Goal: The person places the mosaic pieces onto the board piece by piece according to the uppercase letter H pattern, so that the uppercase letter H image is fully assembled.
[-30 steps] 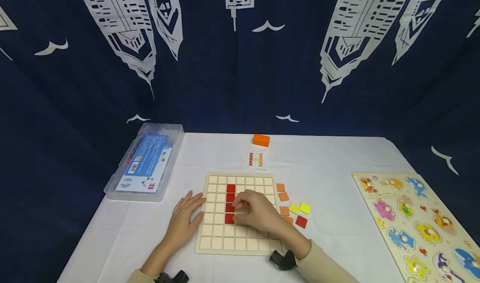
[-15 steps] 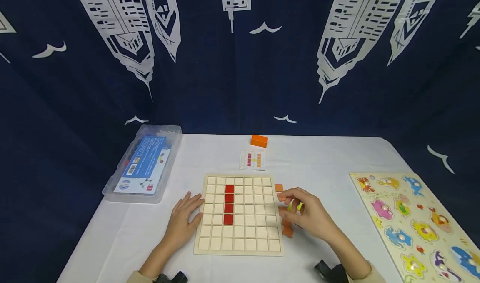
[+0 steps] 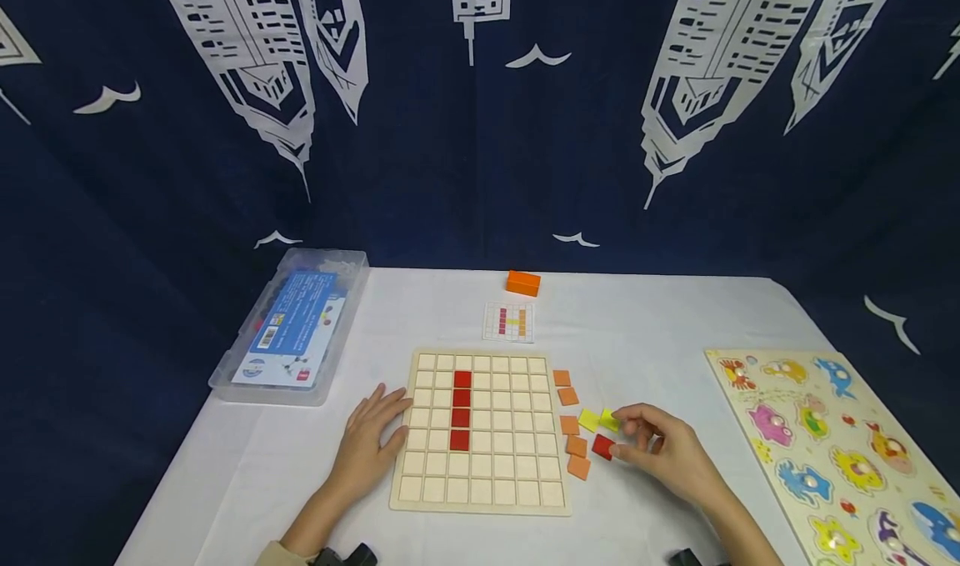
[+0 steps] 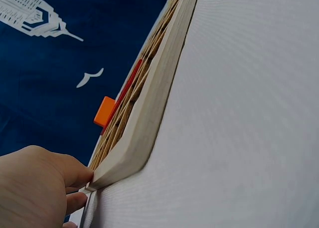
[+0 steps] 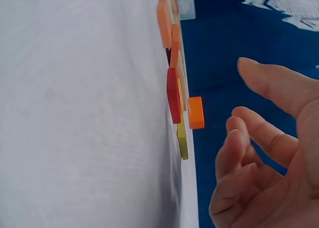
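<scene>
A wooden grid board (image 3: 517, 466) lies mid-table with red square tiles (image 3: 461, 398) in a column of its cells. My left hand (image 3: 371, 431) rests at the board's left edge, fingers extended; in the left wrist view the hand (image 4: 45, 183) touches a board corner. My right hand (image 3: 667, 453) hovers beside the loose tiles, thumb and fingers apart around nothing. Its thumb tip is close to a loose red tile (image 3: 603, 447), its fingertips close to a yellow tile (image 3: 610, 420). The right wrist view shows the hand (image 5: 269, 138) apart from the red tile (image 5: 174, 96).
Several orange tiles (image 3: 577, 468) line the board's right side, near another yellow tile (image 3: 588, 420). Behind the board lie a pattern card (image 3: 508, 323) and an orange block (image 3: 522, 283). A plastic case (image 3: 288, 328) stands left; an animal puzzle board (image 3: 817, 416) lies right.
My right hand has left the red column on the board and moved right, past the orange tiles, to the loose red and yellow tiles. The left hand has stayed in place.
</scene>
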{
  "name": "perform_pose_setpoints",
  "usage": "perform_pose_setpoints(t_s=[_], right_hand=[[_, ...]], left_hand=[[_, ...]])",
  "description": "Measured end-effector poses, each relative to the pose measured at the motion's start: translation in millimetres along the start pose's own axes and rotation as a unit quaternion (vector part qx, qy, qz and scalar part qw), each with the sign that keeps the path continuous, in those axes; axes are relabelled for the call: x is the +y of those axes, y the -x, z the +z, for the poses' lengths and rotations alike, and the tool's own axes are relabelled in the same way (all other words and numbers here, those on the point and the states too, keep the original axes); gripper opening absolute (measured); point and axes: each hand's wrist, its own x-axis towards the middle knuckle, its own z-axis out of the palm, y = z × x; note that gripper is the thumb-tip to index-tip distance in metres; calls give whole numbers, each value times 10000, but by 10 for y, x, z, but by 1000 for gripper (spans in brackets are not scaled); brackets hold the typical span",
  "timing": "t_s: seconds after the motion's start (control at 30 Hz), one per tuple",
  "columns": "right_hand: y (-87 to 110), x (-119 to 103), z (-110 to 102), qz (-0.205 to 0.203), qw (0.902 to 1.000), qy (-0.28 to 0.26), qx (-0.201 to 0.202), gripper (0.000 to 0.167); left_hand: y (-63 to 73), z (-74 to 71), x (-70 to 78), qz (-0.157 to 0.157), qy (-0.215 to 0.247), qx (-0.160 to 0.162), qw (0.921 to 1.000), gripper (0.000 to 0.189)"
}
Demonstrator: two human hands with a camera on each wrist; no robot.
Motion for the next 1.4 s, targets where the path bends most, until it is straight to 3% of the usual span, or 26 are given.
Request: perform_pose_setpoints(t_s=[0.13, 0.43, 0.93, 1.13, 1.4], right_hand=[[21, 75, 29, 22, 9999, -136, -61, 34], [47, 190, 106, 277, 9993, -31, -230, 33], [38, 181, 126, 550, 9962, 573, -357, 35], [33, 163, 126, 414, 9968, 609, -298, 36], [30, 167, 135, 527, 9962, 636, -291, 34]], left_hand=[[-9, 2, -2, 70, -26, 51, 10000, 38], [-10, -11, 16, -110, 101, -130, 9998, 37], [-4, -3, 2, -172, 127, -186, 9996, 37], [-1, -1, 0, -183, 117, -194, 9996, 38], [-1, 2, 2, -133, 132, -161, 9997, 38]])
